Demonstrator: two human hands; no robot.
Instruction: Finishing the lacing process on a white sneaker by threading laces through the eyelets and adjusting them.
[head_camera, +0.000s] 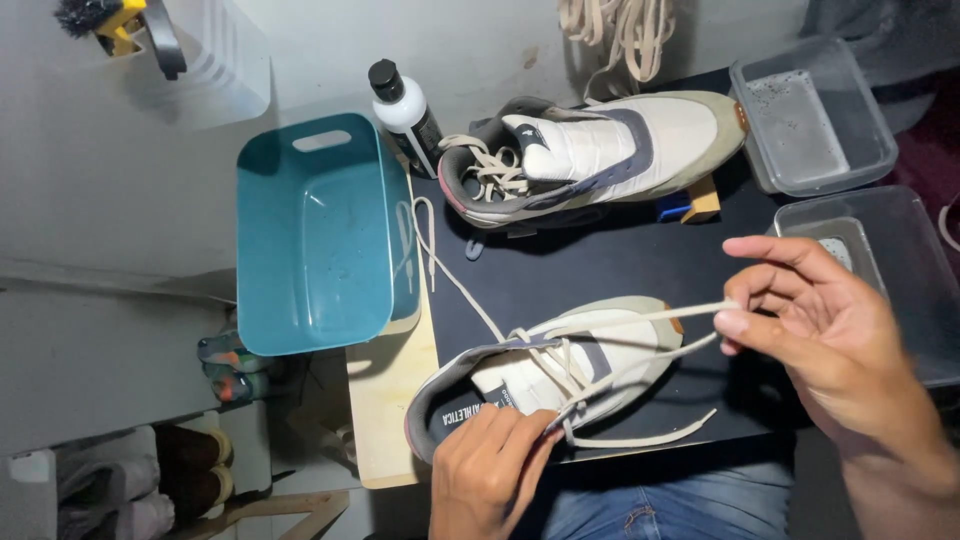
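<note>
Cream lace is pinched taut between thumb and forefinger of the right hand, while the left hand presses closed on the tongue of the near sneaker, at the front edge of the dark worktop. A second sneaker lies toward the back edge, beside a teal tub and a white bottle. Pulling harder could, I think, drag the loose shoe off the front edge, since little holds it; which eyelet the lace leaves is unclear.

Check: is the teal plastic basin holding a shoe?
No: the teal plastic basin has no shoe in it; both white-and-grey sneakers lie outside it on the black mat.
</note>
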